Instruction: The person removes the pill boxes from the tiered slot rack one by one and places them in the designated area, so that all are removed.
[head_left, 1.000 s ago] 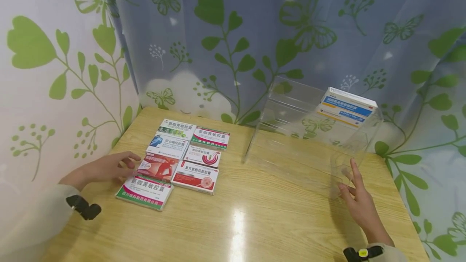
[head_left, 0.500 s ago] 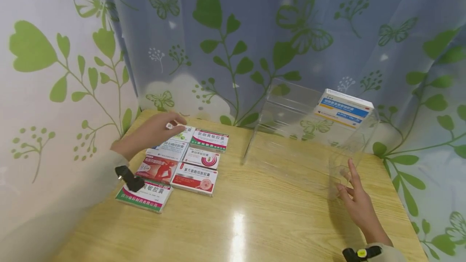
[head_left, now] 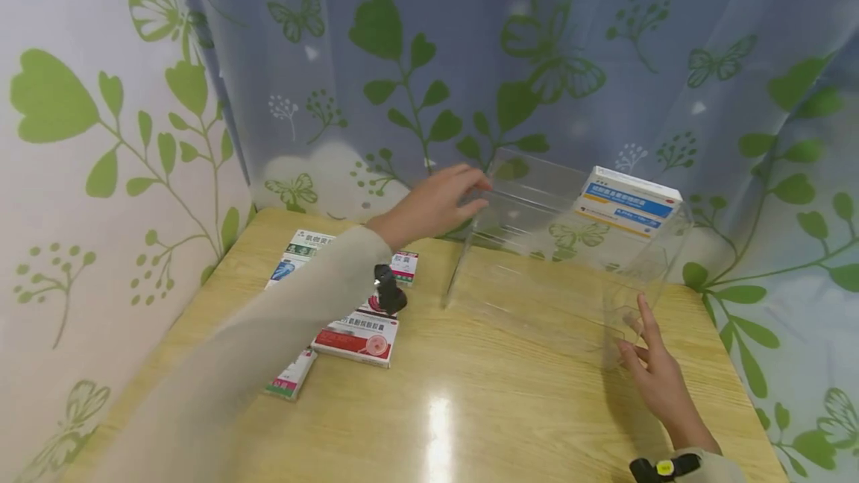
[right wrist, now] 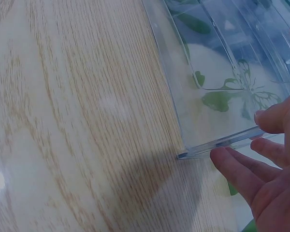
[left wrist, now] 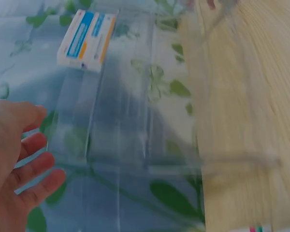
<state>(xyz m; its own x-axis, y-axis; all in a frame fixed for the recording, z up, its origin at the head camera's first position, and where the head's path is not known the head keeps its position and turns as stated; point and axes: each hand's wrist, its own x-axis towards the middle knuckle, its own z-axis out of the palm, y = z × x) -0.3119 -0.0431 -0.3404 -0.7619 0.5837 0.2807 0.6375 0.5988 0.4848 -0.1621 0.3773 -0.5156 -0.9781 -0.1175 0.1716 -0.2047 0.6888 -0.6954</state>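
Left hand (head_left: 436,203) has reached the clear rack (head_left: 537,244) (fingers spread); right hand (head_left: 654,375) flat

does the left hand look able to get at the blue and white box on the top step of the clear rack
Probably yes. The left hand is empty at the clear rack's upper left edge, and the blue and white box sits exposed at the far right with nothing between them.

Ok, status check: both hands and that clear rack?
Left hand open, empty, at the clear acrylic tiered rack upper left edge. Right hand open, fingers at its front right corner. One white-and-blue medicine box on top tier.
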